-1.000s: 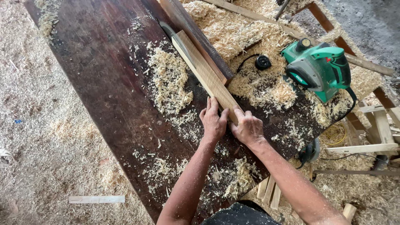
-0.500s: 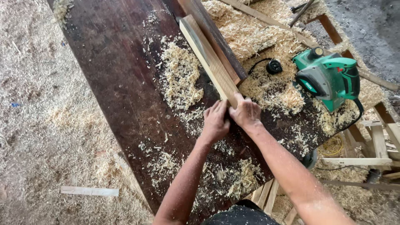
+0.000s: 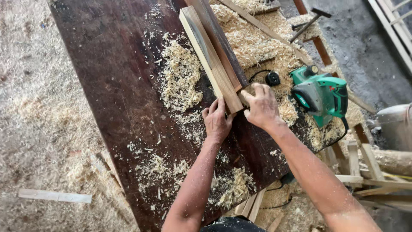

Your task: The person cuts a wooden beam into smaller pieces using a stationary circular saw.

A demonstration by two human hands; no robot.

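A long pale wooden plank [image 3: 209, 56] lies lengthwise on a dark wooden workbench [image 3: 116, 81], pressed against a darker wooden strip [image 3: 219, 38] on its right. My left hand [image 3: 217, 121] rests flat at the plank's near end, fingers touching its left corner. My right hand [image 3: 261, 105] grips the near end of the plank from the right side. Wood shavings [image 3: 180, 75] lie in a heap just left of the plank.
A green electric planer [image 3: 321, 94] sits on shavings right of my right hand, its black cable and plug [image 3: 272, 78] beside it. Wooden slats [image 3: 360, 172] and offcuts lie lower right. Sawdust covers the floor; a pale strip [image 3: 55, 196] lies lower left.
The view has tilted and drawn closer. Both hands stay at the plank's near end; my right hand has shifted from on top of the end to its right side.
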